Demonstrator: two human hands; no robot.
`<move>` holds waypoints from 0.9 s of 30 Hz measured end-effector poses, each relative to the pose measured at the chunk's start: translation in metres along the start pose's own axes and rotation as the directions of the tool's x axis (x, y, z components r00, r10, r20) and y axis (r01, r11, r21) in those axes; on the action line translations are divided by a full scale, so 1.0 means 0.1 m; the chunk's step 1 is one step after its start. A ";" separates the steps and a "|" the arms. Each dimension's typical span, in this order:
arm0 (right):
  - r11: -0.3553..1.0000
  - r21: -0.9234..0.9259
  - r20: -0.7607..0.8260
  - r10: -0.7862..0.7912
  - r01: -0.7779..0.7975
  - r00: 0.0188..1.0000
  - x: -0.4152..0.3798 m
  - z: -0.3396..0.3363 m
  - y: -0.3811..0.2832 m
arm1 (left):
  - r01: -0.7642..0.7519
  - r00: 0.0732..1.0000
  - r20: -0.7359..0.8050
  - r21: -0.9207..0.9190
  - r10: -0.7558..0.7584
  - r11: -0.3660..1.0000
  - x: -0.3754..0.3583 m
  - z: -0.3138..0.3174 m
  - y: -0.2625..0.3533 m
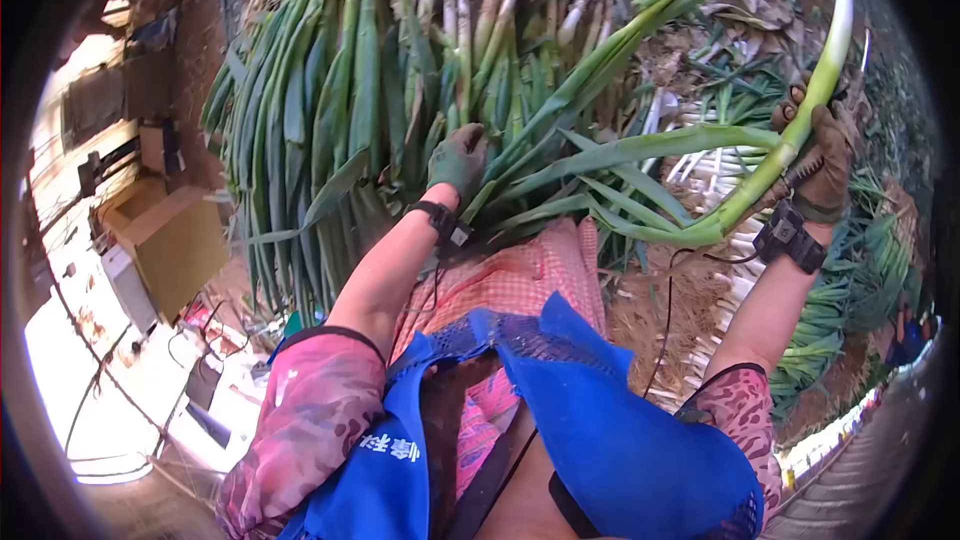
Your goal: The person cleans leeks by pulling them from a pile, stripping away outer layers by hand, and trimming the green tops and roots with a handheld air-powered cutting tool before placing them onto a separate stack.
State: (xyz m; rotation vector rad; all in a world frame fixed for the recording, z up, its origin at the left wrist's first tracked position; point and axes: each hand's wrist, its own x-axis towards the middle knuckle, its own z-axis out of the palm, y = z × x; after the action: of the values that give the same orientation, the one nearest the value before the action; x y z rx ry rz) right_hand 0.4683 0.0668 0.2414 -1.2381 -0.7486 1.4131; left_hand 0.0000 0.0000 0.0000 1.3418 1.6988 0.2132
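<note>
My right hand (828, 162), in a brown work glove, is closed around the stalk of a large green onion (828, 75). Its white end curves up at the top right, and its long green leaves bend back toward my lap. A dark ribbed piece beside the fingers is too small to name. My left hand (460, 160), in a greenish glove, has its fingers curled against the leaves at the edge of a big green onion pile (340, 90). Whatever those fingers hold is hidden.
Rows of green onions with white stalks (740, 270) lie on the soil to the right, with more leafy bundles (820, 330) beyond. A cardboard box (175, 250) stands at the left. A checked pink cloth (500, 280) covers my lap. Black cables run from both wrist devices.
</note>
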 end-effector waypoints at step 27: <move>0.814 -0.575 -0.375 -0.177 -0.079 0.910 -1.97 -0.26 -0.51 | -0.352 0.898 -0.242 0.105 0.367 0.930 1.23 0.08 1.79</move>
State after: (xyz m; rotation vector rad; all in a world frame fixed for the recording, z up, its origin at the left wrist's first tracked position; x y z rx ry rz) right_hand 0.4884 -0.1135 0.3371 -1.9064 -0.9362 0.8315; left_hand 0.1297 0.1694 0.0403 1.7310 1.6616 0.5769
